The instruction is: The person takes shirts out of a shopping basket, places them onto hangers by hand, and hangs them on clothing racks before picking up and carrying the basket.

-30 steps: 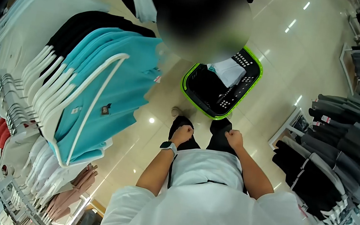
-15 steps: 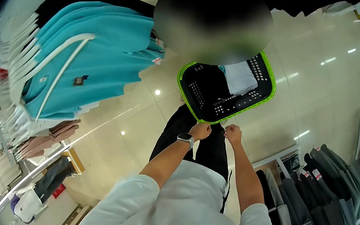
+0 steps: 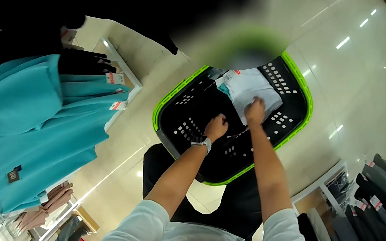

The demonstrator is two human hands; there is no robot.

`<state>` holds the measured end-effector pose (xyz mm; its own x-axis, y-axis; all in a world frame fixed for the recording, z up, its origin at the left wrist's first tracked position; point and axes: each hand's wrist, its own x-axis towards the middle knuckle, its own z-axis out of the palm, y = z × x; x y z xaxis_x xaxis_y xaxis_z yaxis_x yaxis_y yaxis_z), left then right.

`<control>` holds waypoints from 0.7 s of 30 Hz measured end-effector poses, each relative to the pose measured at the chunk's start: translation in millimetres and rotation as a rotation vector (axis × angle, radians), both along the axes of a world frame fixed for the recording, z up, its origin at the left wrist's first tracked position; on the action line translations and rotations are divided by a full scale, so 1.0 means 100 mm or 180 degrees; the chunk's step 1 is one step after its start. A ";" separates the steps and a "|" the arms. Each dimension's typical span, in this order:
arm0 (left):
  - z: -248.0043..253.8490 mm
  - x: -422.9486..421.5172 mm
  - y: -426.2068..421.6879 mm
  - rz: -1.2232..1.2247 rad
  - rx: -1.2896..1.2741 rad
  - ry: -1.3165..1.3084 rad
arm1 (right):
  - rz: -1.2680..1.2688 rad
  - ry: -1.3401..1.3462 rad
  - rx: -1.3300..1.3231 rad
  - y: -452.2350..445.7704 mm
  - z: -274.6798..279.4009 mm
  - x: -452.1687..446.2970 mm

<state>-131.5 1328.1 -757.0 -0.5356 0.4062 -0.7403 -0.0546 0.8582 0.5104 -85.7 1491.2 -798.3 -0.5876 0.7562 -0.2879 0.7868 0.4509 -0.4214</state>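
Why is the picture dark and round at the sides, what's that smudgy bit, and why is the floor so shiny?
In the head view, the black, rounded sides look like a very wide lens; the grey-green blur at the top hides part of the basket; white streaks are probably lights reflecting off the glossy floor.

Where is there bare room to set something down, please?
Bare floor shows between the teal shirts and the basket, and between the basket and the dark hanging clothes. Inside the basket it is crowded: the right hand is at the white cloth, with the left hand nearby.
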 end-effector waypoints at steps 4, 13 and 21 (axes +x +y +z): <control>-0.54 0.04 0.07 0.0313 0.0148 -0.0134 | 0.0261 -0.0346 0.1023 0.54 -0.56 -0.22; -0.83 0.02 0.00 0.1257 0.0853 -0.0475 | 0.0915 -0.0710 -0.0007 0.75 -0.47 -0.37; -0.38 -0.05 -0.17 0.3600 0.0882 -0.0931 | 0.2295 -0.0798 -0.3993 -0.28 0.34 -0.33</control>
